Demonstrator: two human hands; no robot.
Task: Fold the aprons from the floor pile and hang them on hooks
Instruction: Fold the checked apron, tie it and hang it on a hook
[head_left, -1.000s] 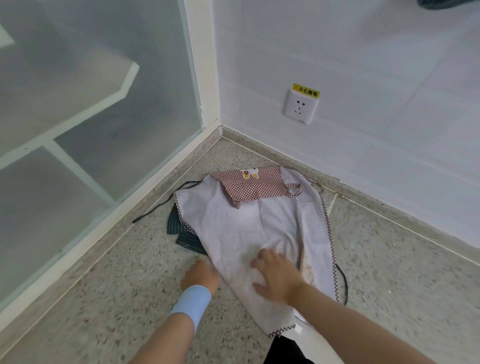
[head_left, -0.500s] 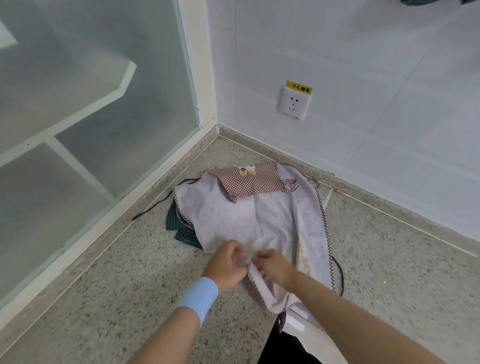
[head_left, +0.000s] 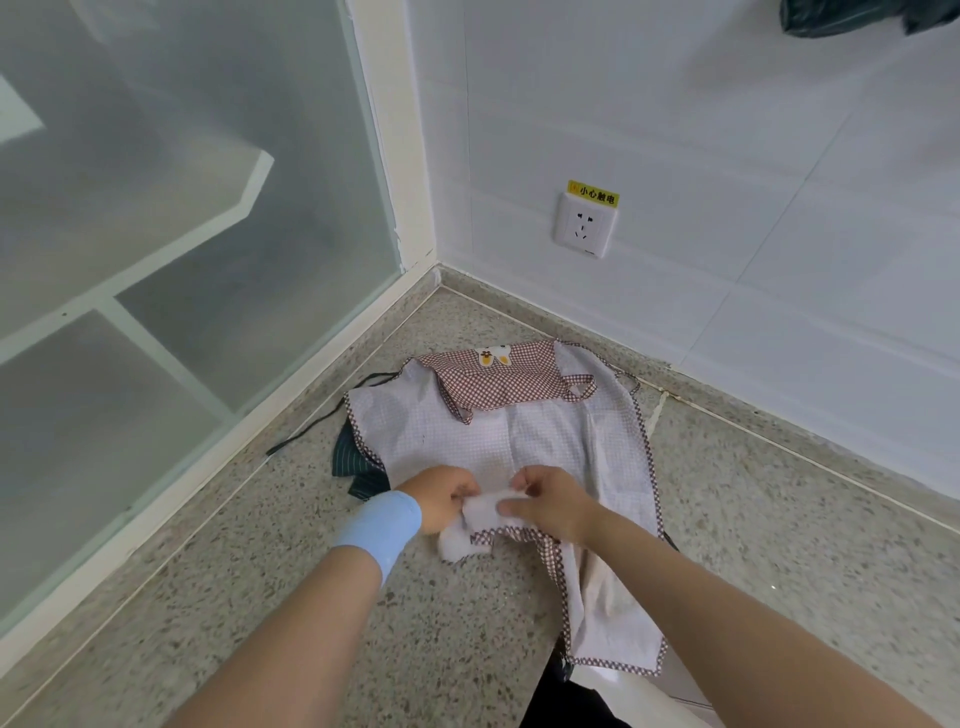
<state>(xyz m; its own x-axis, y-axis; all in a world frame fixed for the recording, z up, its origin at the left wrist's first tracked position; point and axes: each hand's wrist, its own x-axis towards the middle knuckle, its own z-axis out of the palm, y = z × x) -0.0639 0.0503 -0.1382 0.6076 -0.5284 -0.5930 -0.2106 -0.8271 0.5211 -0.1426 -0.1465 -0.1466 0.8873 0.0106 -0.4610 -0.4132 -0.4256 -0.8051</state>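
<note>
Speckled floor (head_left: 779, 545) fills the lower frame and meets a white tiled wall (head_left: 727, 130) and a frosted glass partition (head_left: 182, 208) in the corner at upper centre. At frame centre the pale checked apron (head_left: 545, 441) lies spread out, its red-checked bib towards the wall. A dark striped apron (head_left: 353, 462) peeks out under its left edge. The left hand (head_left: 441, 496) and right hand (head_left: 550, 501) meet at the near hem, fingers (head_left: 524, 478) curled and pinching a bunch of cloth between them. To fold it well, I'd say they should part to the hem's corners, draw it taut and lay it squarely up to the bib.
</note>
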